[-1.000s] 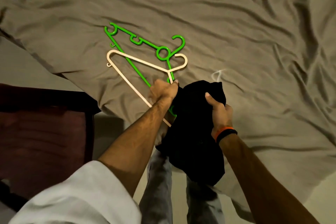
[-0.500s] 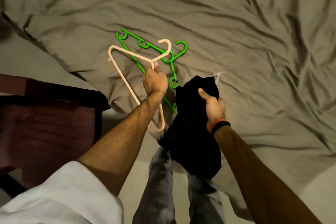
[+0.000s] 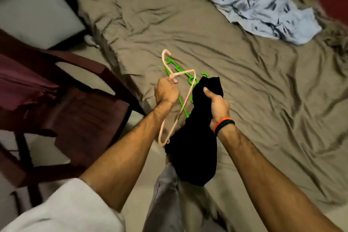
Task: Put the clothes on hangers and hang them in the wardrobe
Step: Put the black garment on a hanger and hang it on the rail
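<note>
My left hand grips a cream plastic hanger near its neck and holds it lifted off the bed, hook pointing away from me. My right hand grips a bunched black garment, which hangs down beside the hanger and touches its lower corner. A green hanger lies on the brown bedsheet just behind both hands, partly hidden by them. No wardrobe is in view.
A light blue garment lies crumpled at the far right of the bed. A dark red plastic chair stands close at my left. My grey trouser legs show below the black garment, at the bed's edge.
My left hand has lifted the cream hanger off the green one and turned it upright beside the black garment. The view has tilted up, revealing the blue garment and the chair.
</note>
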